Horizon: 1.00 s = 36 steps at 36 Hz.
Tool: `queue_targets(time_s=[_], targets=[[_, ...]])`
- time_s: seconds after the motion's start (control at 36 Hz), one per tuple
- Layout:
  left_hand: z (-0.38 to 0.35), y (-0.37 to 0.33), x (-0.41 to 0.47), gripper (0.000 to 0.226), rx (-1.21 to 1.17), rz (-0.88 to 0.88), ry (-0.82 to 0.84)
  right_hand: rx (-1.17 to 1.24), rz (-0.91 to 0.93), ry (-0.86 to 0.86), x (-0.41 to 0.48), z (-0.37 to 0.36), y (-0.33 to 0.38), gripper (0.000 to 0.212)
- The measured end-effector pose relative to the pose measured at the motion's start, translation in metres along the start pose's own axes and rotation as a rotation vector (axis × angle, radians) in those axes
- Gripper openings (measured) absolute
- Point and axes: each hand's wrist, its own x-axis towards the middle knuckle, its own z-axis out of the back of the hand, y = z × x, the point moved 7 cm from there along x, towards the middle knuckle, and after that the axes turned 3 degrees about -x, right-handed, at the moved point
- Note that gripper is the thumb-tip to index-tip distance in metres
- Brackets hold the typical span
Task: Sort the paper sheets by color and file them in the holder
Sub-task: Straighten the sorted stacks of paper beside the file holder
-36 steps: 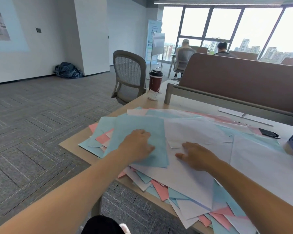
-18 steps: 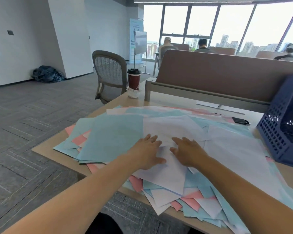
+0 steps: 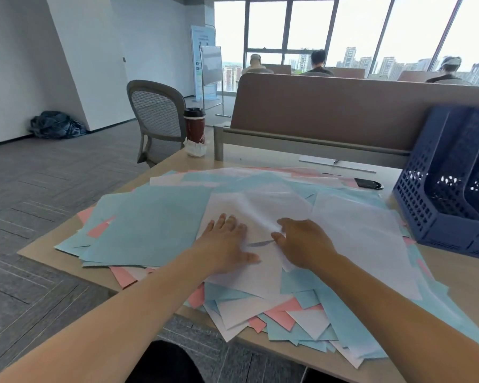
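A: What is seen on the desk (image 3: 49, 254) in this carpeted office?

B: Two hands are counted. The left hand (image 3: 227, 244) is laid flat, fingers spread, on a white sheet (image 3: 260, 208). The right hand (image 3: 302, 241) is set just beside it, and an edge of the same sheet is pinched between its thumb and forefinger, so a crease is raised.

A: And around them?

B: A loose pile of paper sheets (image 3: 302, 308) in three colours (blue, pink, white) is spread over most of the desk. One large blue sheet (image 3: 155, 230) lies left of the left hand. One blue perforated holder (image 3: 437, 189) stands at the right, just beside the pile.

A: The edges?

B: The near desk edge is overhung by sheets. Bare wood is left at the left corner and along the far divider (image 3: 343, 111).

A: What is unclear?

B: The sheets are too overlapped to be counted. The holder is cut off by the frame, so its compartments cannot be counted. One cup (image 3: 194, 125) and one chair (image 3: 156, 114) are seen beyond.
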Motion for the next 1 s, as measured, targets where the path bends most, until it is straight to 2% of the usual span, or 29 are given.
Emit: queue_targets(time_s=[0.14,0.25,0.5,0.67,0.81,1.0], targets=[[0.003,-0.008,0.002,0.089,0.008,0.002,-0.004,0.036,-0.039,-0.099,-0.003,0.014,-0.009,0.037],[0.006,-0.014,0.001,0.087,0.021,-0.037,-0.020,0.099,-0.028,-0.010,0.000,0.008,-0.019,0.049],[0.011,-0.021,0.009,0.050,0.062,-0.070,-0.100,0.070,-0.095,0.112,0.006,-0.015,-0.031,0.064],[0.009,-0.032,0.006,0.029,0.137,-0.178,-0.176,0.065,-0.126,0.033,0.003,-0.012,-0.028,0.057],[0.009,-0.036,0.004,0.047,0.205,-0.267,-0.169,0.111,-0.193,0.005,0.001,-0.004,-0.038,0.053],[0.022,-0.040,0.002,0.026,0.306,-0.214,-0.236,0.192,-0.226,-0.015,-0.001,0.002,-0.046,0.052]])
